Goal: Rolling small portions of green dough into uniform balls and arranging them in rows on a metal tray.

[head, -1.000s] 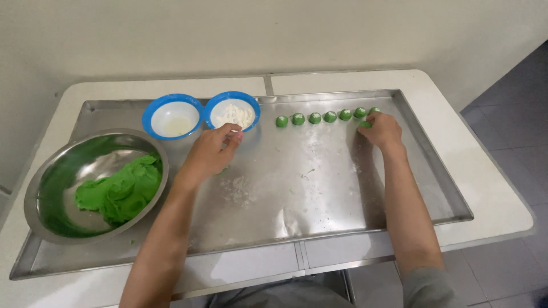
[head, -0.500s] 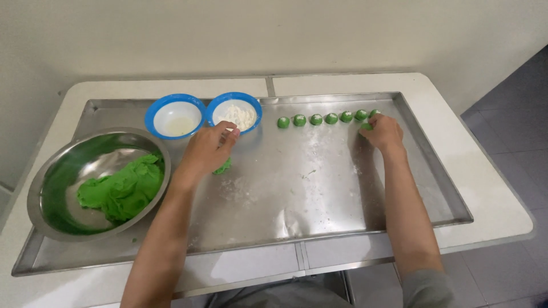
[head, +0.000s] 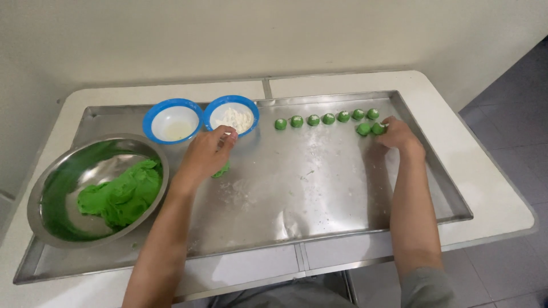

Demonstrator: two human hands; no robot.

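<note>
1. The left hand point(head: 204, 157) rests on the big steel tray point(head: 319, 188), loosely curled over a small green dough lump point(head: 222, 170). You only see a bit of that lump poking out under the palm on the side toward the tray's middle. The fingers point(head: 224, 138) stretch toward the blue bowl of white flour point(head: 231, 116), tips right at its near rim. I can't tell if the hand is really squeezing the lump or just covering it.

2. The right hand point(head: 399, 137) is over at the far right end of the tray, fingers bent down and pinching a green dough ball point(head: 378, 129). That ball sits at the fingertips, on the side toward the tray's middle, with another green ball point(head: 363, 129) touching it just beside.

3. Just behind those two there's a row of seven small green balls point(head: 328, 118) running along the back edge of the tray, spaced a little apart.

4. Next to the flour bowl is a second blue bowl point(head: 172, 121), with a pale liquid in it as far as I can tell.

5. A steel mixing bowl point(head: 63, 171) sits at the left end of the tray, with a big mass of green dough point(head: 120, 197) piled toward its near right side.

6. Some flour dust is scattered on the tray near the left hand. The tray lies on a white surface point(head: 502, 194).
</note>
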